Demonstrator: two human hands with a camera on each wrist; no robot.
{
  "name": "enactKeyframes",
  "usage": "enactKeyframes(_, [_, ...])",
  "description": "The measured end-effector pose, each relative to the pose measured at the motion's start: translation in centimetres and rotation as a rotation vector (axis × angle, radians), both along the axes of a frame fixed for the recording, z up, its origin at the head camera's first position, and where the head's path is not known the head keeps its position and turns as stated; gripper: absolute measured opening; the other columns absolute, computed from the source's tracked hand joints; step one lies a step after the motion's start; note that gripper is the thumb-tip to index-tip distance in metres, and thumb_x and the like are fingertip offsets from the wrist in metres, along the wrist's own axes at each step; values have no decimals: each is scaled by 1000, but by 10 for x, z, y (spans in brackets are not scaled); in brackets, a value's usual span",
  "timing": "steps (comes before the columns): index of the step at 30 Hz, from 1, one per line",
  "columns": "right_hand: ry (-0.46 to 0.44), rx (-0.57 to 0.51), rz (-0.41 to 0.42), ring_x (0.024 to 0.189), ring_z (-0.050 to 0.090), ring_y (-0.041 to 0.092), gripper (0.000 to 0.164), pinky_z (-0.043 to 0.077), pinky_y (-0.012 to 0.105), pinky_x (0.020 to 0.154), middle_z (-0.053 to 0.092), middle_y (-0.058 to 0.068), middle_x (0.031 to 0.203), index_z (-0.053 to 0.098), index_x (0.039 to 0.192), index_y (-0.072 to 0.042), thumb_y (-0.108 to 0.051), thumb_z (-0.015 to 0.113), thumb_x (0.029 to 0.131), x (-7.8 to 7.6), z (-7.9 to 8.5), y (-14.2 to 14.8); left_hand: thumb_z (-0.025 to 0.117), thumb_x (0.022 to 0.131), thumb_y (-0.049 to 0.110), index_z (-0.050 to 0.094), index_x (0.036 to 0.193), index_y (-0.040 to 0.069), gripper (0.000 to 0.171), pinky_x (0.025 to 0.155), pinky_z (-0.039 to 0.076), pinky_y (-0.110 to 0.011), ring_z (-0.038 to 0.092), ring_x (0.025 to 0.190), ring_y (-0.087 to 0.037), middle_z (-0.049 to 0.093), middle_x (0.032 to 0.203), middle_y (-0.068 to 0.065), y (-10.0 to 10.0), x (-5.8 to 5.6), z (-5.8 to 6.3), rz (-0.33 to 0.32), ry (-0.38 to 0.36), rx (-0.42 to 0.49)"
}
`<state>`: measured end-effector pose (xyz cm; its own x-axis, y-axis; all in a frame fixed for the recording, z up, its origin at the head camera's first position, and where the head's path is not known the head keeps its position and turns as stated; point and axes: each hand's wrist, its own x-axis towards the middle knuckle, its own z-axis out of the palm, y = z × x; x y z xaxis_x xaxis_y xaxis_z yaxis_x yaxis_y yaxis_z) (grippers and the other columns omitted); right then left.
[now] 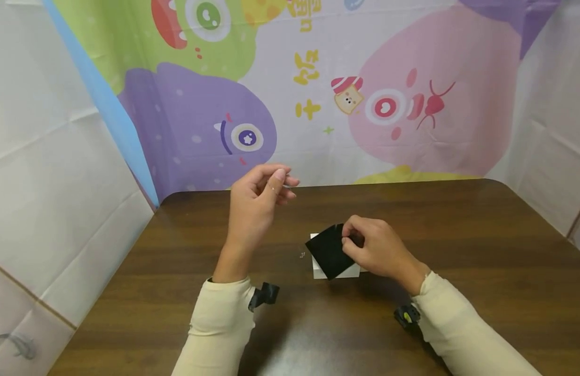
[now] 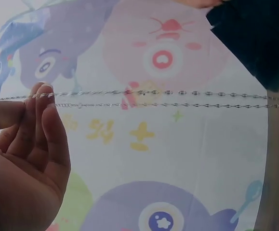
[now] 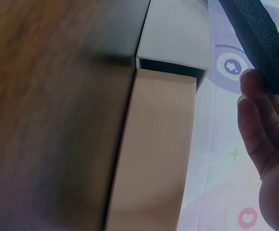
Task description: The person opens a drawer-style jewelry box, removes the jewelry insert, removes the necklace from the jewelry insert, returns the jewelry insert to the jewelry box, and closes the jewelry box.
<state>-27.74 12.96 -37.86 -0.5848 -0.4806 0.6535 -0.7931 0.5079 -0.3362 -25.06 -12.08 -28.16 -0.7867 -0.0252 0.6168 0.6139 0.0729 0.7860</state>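
Observation:
My left hand (image 1: 254, 201) is raised over the table, its thumb and fingers pinching a thin silver chain necklace (image 2: 166, 104). Two strands run sideways from the fingertips in the left wrist view. A small silvery bit (image 1: 302, 255) shows low beside the white box (image 1: 337, 272). My right hand (image 1: 377, 245) pinches one edge of a black square pad (image 1: 328, 253) above that box. Edge-on in the right wrist view, the pad (image 3: 259, 43) looks thick and foam-like. Whether the chain touches the pad, I cannot tell.
The box stands on a dark wooden table (image 1: 177, 292). Close up, it shows a white part (image 3: 175, 31) and a tan-looking part (image 3: 153, 144) with a dark gap between. A cartoon-printed cloth (image 1: 313, 146) hangs behind the table. Pale walls (image 1: 50, 156) flank it.

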Motion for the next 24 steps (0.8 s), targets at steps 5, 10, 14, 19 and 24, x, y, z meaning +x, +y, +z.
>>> enactKeyframes(5, [-6, 3, 2, 57, 46, 5, 11, 42, 26, 52, 53, -11, 69, 60, 84, -16, -9, 68, 80, 0, 0, -1, 62, 102, 17, 72, 107, 2, 19, 67, 57, -36, 67, 71, -32, 73, 85, -8, -3, 0, -1, 54, 5, -47])
enactKeyframes(10, [-17, 10, 0, 57, 46, 5, 10, 42, 26, 52, 53, -11, 70, 59, 84, -16, -10, 67, 81, -1, 1, -2, 62, 101, 17, 73, 107, 5, 17, 70, 58, -40, 67, 70, -23, 73, 83, -6, -9, 2, 2, 103, 1, -106])
enactKeyframes(14, [-12, 15, -5, 58, 46, 6, 11, 42, 26, 53, 53, -11, 69, 59, 84, -16, -9, 67, 81, 0, 1, -2, 63, 101, 17, 73, 105, 5, 16, 68, 57, -37, 67, 69, -17, 72, 81, -4, -13, 2, 3, 176, 12, -158])
enactKeyframes(19, [-10, 21, -17, 58, 46, 5, 12, 42, 26, 53, 52, -12, 69, 59, 84, -16, -9, 68, 81, 2, -1, 0, 63, 101, 15, 74, 102, 6, 15, 61, 53, -30, 67, 68, -17, 71, 78, 0, -15, 0, 2, 235, 34, -233])
enactKeyframes(24, [-19, 20, -18, 58, 47, 5, 11, 43, 27, 53, 54, -11, 70, 60, 85, -16, -9, 68, 82, 2, 0, -1, 63, 100, 12, 74, 99, 4, 13, 56, 49, -26, 68, 65, -23, 70, 75, -1, -16, -2, 1, 300, 60, -241])
